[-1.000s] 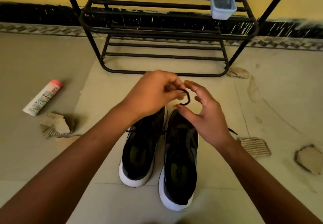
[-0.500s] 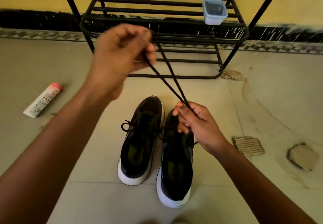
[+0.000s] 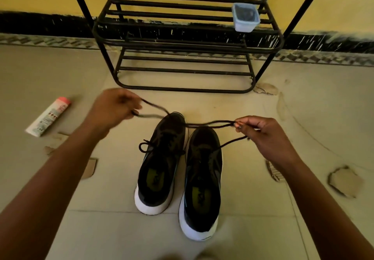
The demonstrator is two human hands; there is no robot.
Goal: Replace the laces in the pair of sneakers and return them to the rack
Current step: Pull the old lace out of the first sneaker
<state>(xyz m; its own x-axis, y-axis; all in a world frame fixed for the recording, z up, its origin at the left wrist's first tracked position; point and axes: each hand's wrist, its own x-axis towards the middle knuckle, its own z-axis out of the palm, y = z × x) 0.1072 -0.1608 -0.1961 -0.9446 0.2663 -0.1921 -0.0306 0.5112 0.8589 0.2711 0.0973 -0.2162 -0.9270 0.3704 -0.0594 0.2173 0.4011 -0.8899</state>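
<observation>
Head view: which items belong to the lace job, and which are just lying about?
Job:
- black lace, held by left hand and right hand
- tied sneaker
- second sneaker
- rack

Lying about:
- tube on the floor
- plastic tub on the rack, contents unclear
- cardboard scrap

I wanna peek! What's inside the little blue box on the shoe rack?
Something dark fills the little blue box on the shoe rack, but it is too blurred to name.
</observation>
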